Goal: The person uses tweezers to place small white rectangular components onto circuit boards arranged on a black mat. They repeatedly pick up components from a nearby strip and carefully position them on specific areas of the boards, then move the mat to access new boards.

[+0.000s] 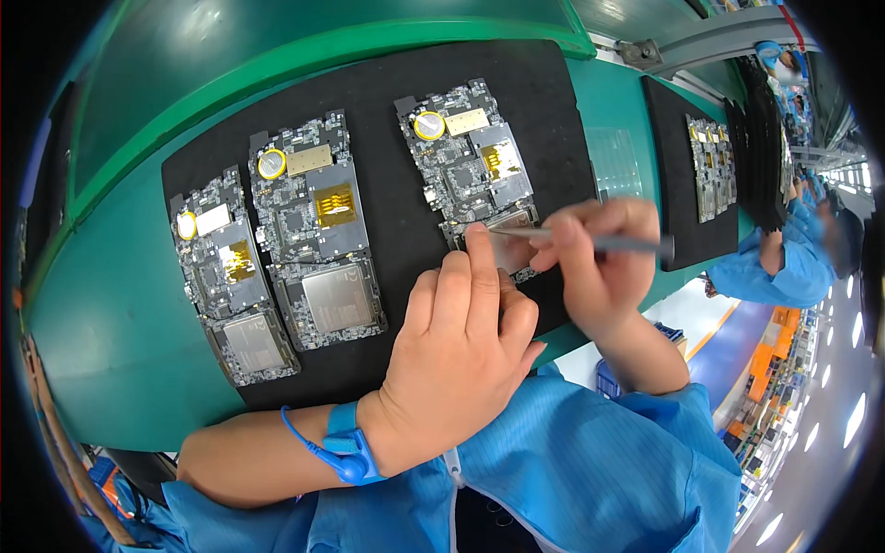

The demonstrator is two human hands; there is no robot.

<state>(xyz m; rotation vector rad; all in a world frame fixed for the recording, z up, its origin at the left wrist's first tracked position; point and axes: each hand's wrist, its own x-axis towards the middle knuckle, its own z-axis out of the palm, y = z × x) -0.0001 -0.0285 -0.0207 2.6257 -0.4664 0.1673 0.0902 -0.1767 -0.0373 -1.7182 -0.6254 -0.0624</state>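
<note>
A circuit board (461, 170) with a round yellow-rimmed coin cell (429, 125) lies on the black mat (378, 138). My left hand (461, 341) rests over its near end, fingers stretched forward, the index fingertip on the board near a silver metal shield. A wrist strap (348, 452) is around my left wrist. My right hand (604, 267) is closed on slim grey tweezers (599, 241), their pointed tip reaching the board just beside my left index fingertip. Motion smears the right hand somewhat. My fingers hide part of the board's near end.
Two similar boards, one far left (221, 276) and one beside it (318, 235), lie on the same mat. Another mat with boards (710, 170) is at the right on the green table (101, 341). A green ledge (304, 60) bounds the back. A co-worker's blue sleeve (774, 272) is at right.
</note>
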